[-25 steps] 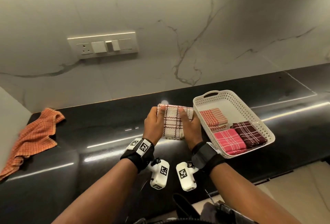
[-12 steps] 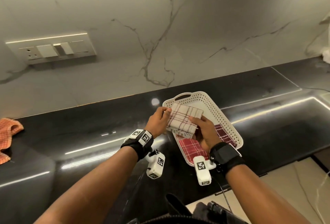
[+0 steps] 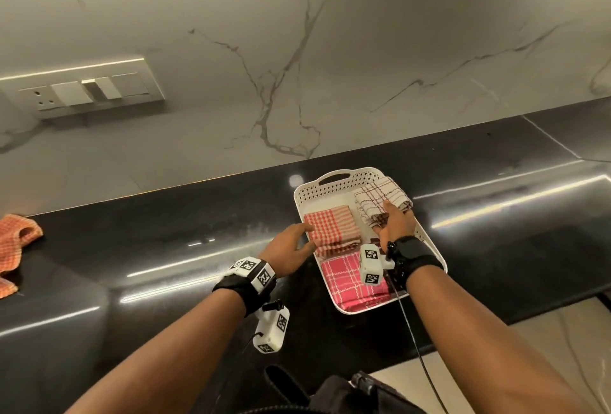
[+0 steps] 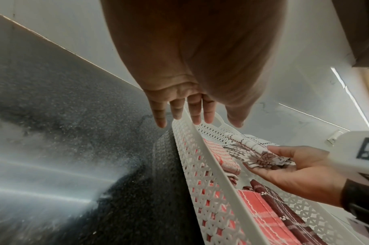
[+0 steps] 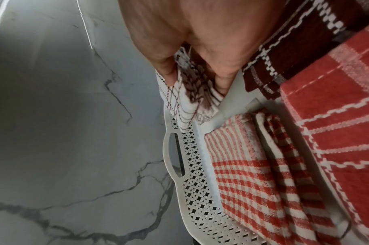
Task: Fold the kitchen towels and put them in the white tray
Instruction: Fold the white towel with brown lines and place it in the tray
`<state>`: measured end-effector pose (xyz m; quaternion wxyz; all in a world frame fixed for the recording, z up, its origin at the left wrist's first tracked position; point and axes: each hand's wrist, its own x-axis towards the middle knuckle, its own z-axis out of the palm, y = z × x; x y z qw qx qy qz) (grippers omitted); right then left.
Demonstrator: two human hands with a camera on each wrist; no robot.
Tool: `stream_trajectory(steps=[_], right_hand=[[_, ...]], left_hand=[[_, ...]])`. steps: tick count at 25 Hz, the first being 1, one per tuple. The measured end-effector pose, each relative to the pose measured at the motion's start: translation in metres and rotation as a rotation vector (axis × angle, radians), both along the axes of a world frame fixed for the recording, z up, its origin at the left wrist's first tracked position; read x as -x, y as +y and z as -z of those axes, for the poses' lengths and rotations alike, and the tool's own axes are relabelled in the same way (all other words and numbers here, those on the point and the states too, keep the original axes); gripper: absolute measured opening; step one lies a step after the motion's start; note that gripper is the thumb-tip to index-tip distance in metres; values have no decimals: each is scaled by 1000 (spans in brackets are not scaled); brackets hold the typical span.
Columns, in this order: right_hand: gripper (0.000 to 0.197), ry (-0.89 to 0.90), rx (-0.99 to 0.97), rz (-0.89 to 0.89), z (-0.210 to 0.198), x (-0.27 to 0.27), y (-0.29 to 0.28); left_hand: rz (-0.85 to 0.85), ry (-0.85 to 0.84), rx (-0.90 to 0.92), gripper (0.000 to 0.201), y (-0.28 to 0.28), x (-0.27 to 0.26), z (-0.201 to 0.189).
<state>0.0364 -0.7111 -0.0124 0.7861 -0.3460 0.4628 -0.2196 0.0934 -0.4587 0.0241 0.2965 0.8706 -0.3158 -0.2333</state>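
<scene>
The folded white checked towel point(image 3: 383, 200) sits in the white tray's point(image 3: 330, 187) far corner, pinched by the right hand's point(image 3: 398, 225) fingers. Left of them lies the orange-striped towel point(image 3: 332, 228). The left hand's point(image 3: 291, 250) fingers spread loose above the tray rim on the dark surface point(image 3: 165, 248).

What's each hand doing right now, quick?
Left hand: open, fingers straight, holding nothing, by the tray rim.
Right hand: closed on the folded white towel, over the tray.
</scene>
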Motion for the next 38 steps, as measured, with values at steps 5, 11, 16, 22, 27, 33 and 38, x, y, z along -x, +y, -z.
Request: stream_trajectory(steps=[5,11,16,22,27,33,38], right_hand=[[49,116,-78,-37,25,-11,-9],[25,102,-181,-206,2,-4,-8],[21,166,-34,-228,-22,8,-12],[38,398,861,-539,-15,6,-6],[45,739,1178,-1243,0,-8,-11],[29,561,1113,-957,-4,-5,-7],[16,274,1231,-740,-46,-16,52]], left_hand=[[-3,20,-27,50,2,2,5],[25,25,-29,48,2,6,2],[21,23,-50,50,2,4,5],[32,1,-38,47,0,5,12],[85,-4,-29,49,5,9,9],[-55,2,-2,52,57,7,10],[-279,22,117,70,161,-6,28]])
